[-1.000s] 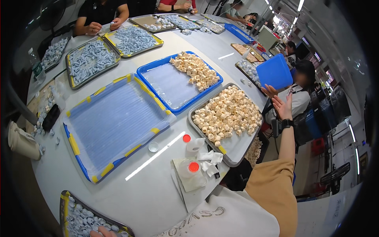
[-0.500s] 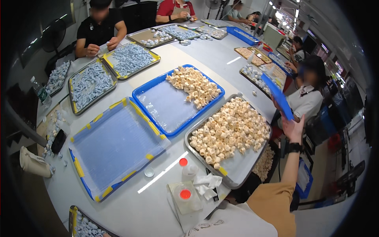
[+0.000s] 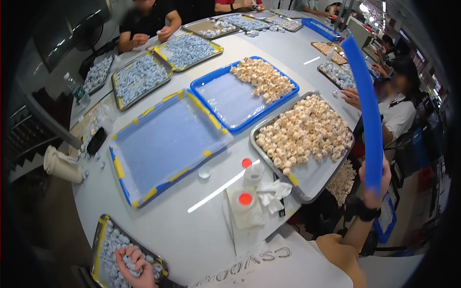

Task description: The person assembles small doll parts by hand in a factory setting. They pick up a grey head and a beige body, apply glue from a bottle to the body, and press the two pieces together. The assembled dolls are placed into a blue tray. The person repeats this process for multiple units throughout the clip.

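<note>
My raised right hand (image 3: 382, 176), a dark band at its wrist, grips the lower end of a blue plastic tray (image 3: 367, 103). The tray stands nearly upright and shows edge-on, so its inner face is hidden. At the lower left, my left hand (image 3: 137, 265) is curled around small blue-grey pieces (image 3: 130, 263), above a yellow-taped tray (image 3: 98, 261) of similar pieces. A co-worker's hand (image 3: 351, 97) shows just left of the raised tray; whether they touch cannot be made out.
On the table are a metal tray (image 3: 312, 191) of cream pieces (image 3: 307, 127), a blue tray (image 3: 235, 128) partly filled with cream pieces, and a yellow-taped, film-lined tray (image 3: 173, 144). Red-topped containers (image 3: 245, 199), tissue (image 3: 275, 194) and a beige cup (image 3: 62, 164) stand nearer. Co-workers sit around.
My view has swung left and down. The blue tray in my right hand has turned more upright and edge-on. My left hand, barely visible before, now shows holding blue-grey pieces.
</note>
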The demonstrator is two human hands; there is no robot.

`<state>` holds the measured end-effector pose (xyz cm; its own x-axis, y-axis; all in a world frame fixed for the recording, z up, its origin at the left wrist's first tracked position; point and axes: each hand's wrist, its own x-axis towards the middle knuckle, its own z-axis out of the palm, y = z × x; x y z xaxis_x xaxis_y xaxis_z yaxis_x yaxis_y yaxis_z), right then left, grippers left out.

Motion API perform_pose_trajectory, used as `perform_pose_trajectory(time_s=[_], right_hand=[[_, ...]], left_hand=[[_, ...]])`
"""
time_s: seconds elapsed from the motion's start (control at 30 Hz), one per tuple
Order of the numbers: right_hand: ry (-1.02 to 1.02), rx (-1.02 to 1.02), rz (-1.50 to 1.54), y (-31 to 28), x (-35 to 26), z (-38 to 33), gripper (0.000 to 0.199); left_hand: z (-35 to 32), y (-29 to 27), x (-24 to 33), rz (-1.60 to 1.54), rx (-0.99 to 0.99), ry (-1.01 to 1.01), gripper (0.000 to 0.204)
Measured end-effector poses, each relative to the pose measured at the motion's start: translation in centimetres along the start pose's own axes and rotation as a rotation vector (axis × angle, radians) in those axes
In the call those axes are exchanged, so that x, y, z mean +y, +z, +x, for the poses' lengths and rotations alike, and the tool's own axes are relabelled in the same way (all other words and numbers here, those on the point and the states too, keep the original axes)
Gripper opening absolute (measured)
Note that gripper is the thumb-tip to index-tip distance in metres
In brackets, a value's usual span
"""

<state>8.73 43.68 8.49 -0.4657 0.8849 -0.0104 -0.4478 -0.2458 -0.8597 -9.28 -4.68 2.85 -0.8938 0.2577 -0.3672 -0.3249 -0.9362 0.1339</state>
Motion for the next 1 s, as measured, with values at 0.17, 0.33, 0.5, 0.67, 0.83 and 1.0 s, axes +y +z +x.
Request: perform_pose_trajectory(time_s=[0.17, 0.33, 0.5, 0.67, 0.83, 1.0], right_hand=[[0.487, -0.488, -0.117, 5.1, 4.0, -9.2, 0.055], [0.767, -0.981, -0.223, 9.5, 9.4, -12.2, 0.053], [0.482, -1.174, -0.371, 11.1, 10.7, -12.9, 0.053], [0.514, -1.231, -0.459, 9.9, 12.2, -12.7, 0.039], [0.415, -1.261, -0.536, 7.9, 13.9, -13.6, 0.033], [0.208, -1.361, -0.663, 7.9, 15.3, -14.5, 0.056]], left_hand=[[-0.3, -3.0, 0.4, 0.287, 0.069, 0.074, 0.022], [-3.2, -2.4, -2.2, 1.127, -0.105, 0.538, 0.025], [-4.5, -1.9, 0.1, -0.068, -0.168, 0.021, 0.025], [-5.5, -1.0, -0.6, 0.143, -0.303, 0.066, 0.022], [-5.5, -0.7, -3.3, 0.231, -0.280, 0.056, 0.024], [-4.1, -1.3, -3.9, 0.231, -0.255, 0.011, 0.029]])
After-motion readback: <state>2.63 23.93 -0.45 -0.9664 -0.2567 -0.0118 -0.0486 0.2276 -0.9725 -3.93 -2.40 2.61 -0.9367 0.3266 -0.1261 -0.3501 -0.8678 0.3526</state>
